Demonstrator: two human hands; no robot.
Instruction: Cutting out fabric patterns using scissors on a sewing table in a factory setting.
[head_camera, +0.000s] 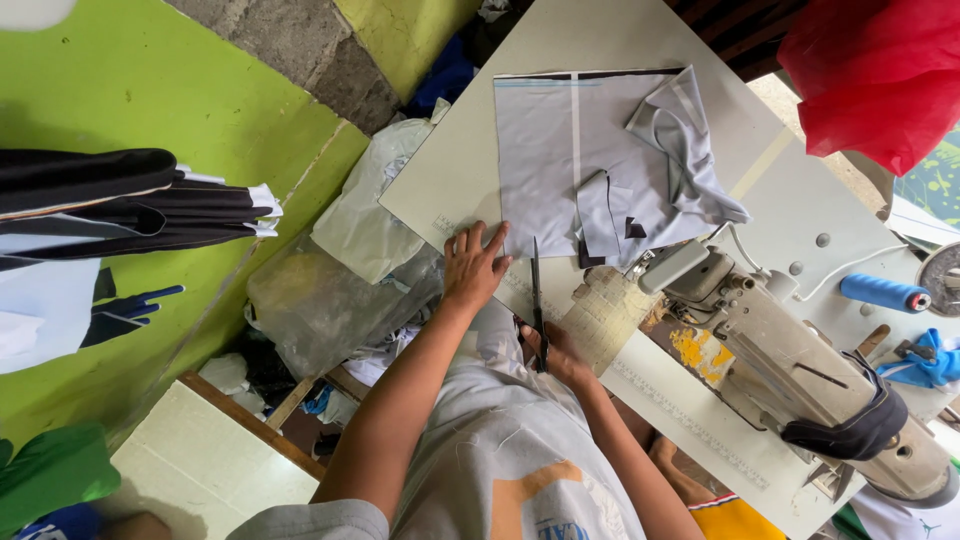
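My left hand (474, 264) lies flat, fingers spread, on the near edge of the white sewing table (455, 170), just below a stack of light grey fabric pieces (560, 150). My right hand (553, 352) grips the handles of a pair of black scissors (536, 290), whose closed blades point away from me toward the fabric. A crumpled grey garment piece (680, 130) rests on the stack's right side. Small cut grey pieces with dark trim (608, 222) lie at the stack's near right corner.
An industrial sewing machine (800, 370) stands on the table's right part, with a blue thread spool (885, 293) beyond it. Clear plastic bags of cloth (345, 275) sit left of the table. Dark folded garments (130, 205) hang at left; red cloth (880, 70) hangs upper right.
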